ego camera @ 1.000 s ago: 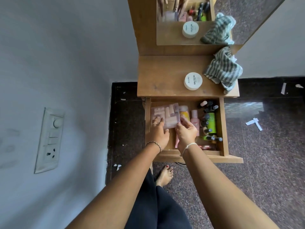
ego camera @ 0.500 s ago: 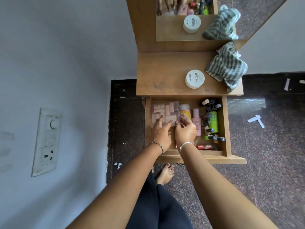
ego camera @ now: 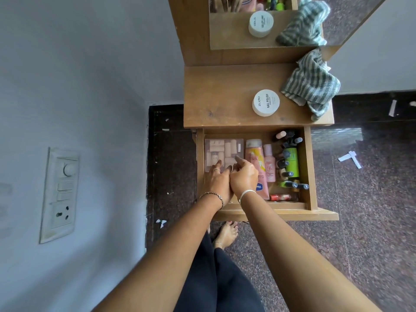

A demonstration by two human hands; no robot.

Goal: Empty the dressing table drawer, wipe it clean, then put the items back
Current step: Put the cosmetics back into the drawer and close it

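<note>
The makeup palette (ego camera: pixel 222 149) is lying flat in the 10 o'clock corner of the open drawer (ego camera: pixel 307 167), a pink tube (ego camera: pixel 255 158) just beside it at 3 o'clock. The left hand (ego camera: pixel 219 182) is resting straight fingers on the palette's 6 o'clock edge, grip apart. The right hand (ego camera: pixel 245 177) is touching its 5 o'clock corner with curled fingers, and whether that grip is clamping it cannot be told.

Wall switchboard (ego camera: pixel 59 194); paper scraps (ego camera: pixel 351 158) on floor (ego camera: pixel 371 221).
</note>
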